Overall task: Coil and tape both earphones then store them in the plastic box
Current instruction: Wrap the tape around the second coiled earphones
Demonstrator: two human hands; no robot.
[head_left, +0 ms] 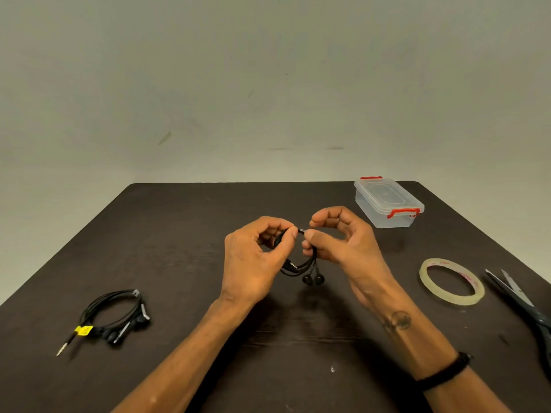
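Above the middle of the dark table, both hands hold a coiled black earphone (301, 268). My left hand (256, 257) pinches the coil's left side, and my right hand (340, 242) pinches the cable at the top right. Two earbuds and the jack plug hang below the hands. A second black earphone (114, 315), coiled and carrying a yellow tag, lies on the table at the near left. The clear plastic box (387, 202) with red clips stands closed at the far right.
A roll of clear tape (451, 281) lies flat on the right side of the table (179, 234). Scissors (524, 305) lie just beyond the roll at the right edge. A plain wall rises behind the table.
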